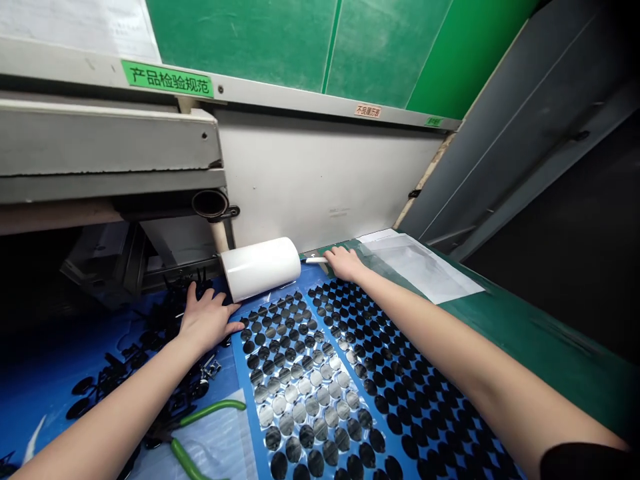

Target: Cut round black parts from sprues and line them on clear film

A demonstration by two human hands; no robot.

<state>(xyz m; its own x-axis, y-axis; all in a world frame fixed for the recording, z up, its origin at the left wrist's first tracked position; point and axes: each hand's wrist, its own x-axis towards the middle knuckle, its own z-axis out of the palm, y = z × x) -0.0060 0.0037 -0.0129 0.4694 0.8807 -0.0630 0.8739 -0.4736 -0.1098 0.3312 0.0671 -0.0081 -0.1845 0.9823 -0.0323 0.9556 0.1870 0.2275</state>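
A wide white roller (263, 268) lies across the far end of a film sheet covered with rows of round black discs (306, 437). My right hand (344, 263) is closed around the white handle (316, 261) at the roller's right end. My left hand (206, 321) has its fingers spread at the roller's left end, its thumb by the sheet's far left corner. Under and beside that hand is a loose heap of small black plastic parts (123, 363). Whether its fingertips touch the parts I cannot tell. More black discs (395, 373) run in rows on the right.
Green-handled cutters (213, 412) lie on the left, beside a translucent sheet. White paper sheets (420, 263) rest on the green table mat (530, 330). A white panel (320, 180) rises behind the roller. A metal tube (211, 203) stands at the back left.
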